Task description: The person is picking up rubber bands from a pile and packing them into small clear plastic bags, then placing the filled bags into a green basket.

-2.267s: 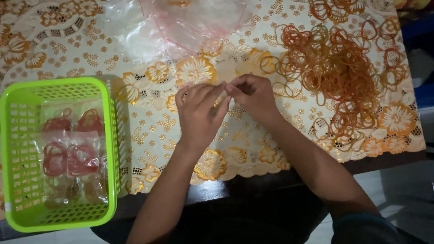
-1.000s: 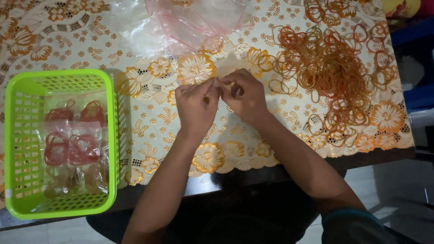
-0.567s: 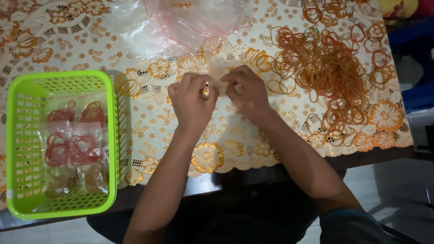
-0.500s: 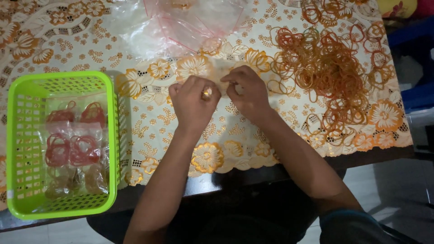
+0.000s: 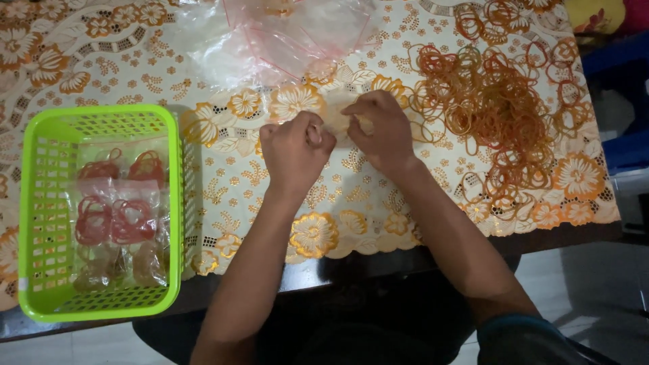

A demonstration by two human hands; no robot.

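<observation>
My left hand (image 5: pixel 295 148) and my right hand (image 5: pixel 378 126) meet over the middle of the table, both pinching a small clear plastic bag (image 5: pixel 336 113) that lies between them. The fingers of both hands are closed on its edge. What is inside the bag is hidden by my fingers. A loose heap of orange-brown rubber bands (image 5: pixel 500 101) is spread just right of my right hand.
A lime green basket (image 5: pixel 37 223) at the left holds several small clear bags of red and brown rubber bands. A pile of empty clear plastic bags (image 5: pixel 291 34) lies at the far edge. A floral tablecloth (image 5: pixel 223 189) covers the table; the near edge is close to my body.
My hands stayed together at the table's middle, shifting slightly and working the small bag between the fingers. The basket and the rubber band heap have not moved.
</observation>
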